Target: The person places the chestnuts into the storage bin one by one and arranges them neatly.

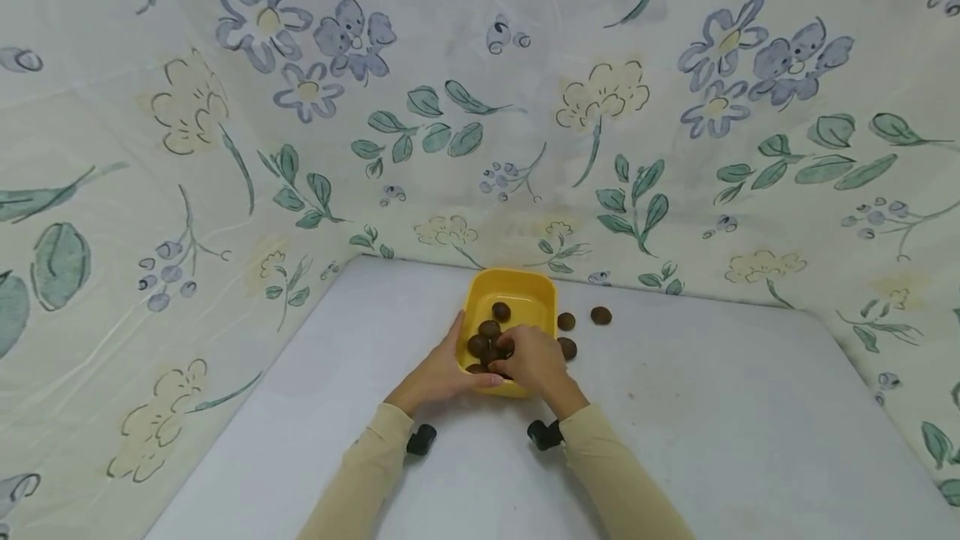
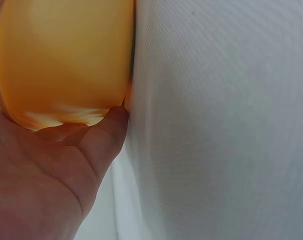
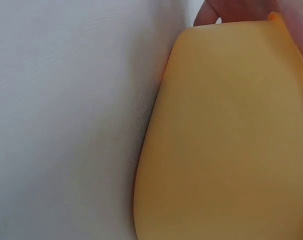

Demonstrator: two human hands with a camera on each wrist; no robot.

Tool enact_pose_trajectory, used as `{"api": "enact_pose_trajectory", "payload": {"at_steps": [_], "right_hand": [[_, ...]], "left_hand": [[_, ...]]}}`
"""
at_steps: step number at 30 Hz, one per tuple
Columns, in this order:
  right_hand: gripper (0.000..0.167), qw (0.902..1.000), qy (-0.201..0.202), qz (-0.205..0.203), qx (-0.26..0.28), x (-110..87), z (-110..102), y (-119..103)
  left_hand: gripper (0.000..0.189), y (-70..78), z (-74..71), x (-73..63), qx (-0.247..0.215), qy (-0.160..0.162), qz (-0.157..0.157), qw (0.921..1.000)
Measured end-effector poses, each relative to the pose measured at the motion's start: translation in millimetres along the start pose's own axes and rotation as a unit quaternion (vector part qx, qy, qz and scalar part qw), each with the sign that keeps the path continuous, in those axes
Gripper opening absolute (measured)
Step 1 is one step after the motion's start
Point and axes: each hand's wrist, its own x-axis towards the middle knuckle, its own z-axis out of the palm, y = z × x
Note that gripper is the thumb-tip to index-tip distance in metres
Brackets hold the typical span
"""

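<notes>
A yellow rectangular container stands on the white table, holding several brown, round, nut-like balls. My left hand grips its near left corner, the fingers along the outer left side and the thumb over the near rim. In the left wrist view, that hand lies against the container's outer wall. My right hand reaches inside from the near right, its curled fingers and thumb around a brown ball among the others; its fingertips are partly hidden. The right wrist view shows mostly the container's outside.
Right of the container lie a few loose brown balls, one of them close to its wall. Flower-patterned cloth rises behind and beside the white table. Black devices sit at both wrists.
</notes>
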Motion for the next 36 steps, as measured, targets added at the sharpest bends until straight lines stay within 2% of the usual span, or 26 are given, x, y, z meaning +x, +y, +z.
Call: {"api": "enact_pose_trajectory", "payload": {"at_steps": [2, 4, 6, 9, 14, 21, 30, 36], "right_hand": [[0.027, 0.9998, 0.009, -0.009, 0.017, -1.4, -1, 3], [0.026, 0.9976, 0.023, -0.028, 0.059, -3.7, -3, 8], [0.026, 0.9926, 0.045, -0.042, 0.105, -6.7, -6, 14], [0.024, 0.9801, 0.084, -0.048, 0.173, -11.6, -14, 23], [0.027, 0.9666, 0.138, 0.000, 0.216, -18.4, -31, 43], [0.027, 0.9615, 0.170, 0.042, 0.212, -24.3, -44, 78], [0.038, 0.9660, 0.136, 0.087, 0.202, -26.1, -48, 102], [0.044, 0.9670, 0.096, 0.123, 0.201, -24.2, -45, 108]], "left_hand": [[0.141, 0.3, 0.9, 0.4, -0.001, 0.000, 0.001, 1.0000], [0.139, 0.3, 1.8, 1.0, -0.002, 0.000, 0.002, 1.0000], [0.137, -0.4, 2.8, 2.2, -0.001, 0.000, 0.004, 1.0000], [0.137, -1.0, 4.1, 3.3, 0.003, 0.000, -0.004, 1.0000], [0.137, -1.6, 5.0, 3.8, 0.003, 0.001, -0.008, 1.0000], [0.137, -1.3, 3.7, 2.3, 0.003, -0.003, -0.008, 1.0000], [0.137, -0.2, 2.4, -0.3, 0.008, 0.002, -0.014, 0.9999], [0.139, -1.2, -0.5, -1.7, 0.009, 0.001, -0.024, 0.9997]]}}
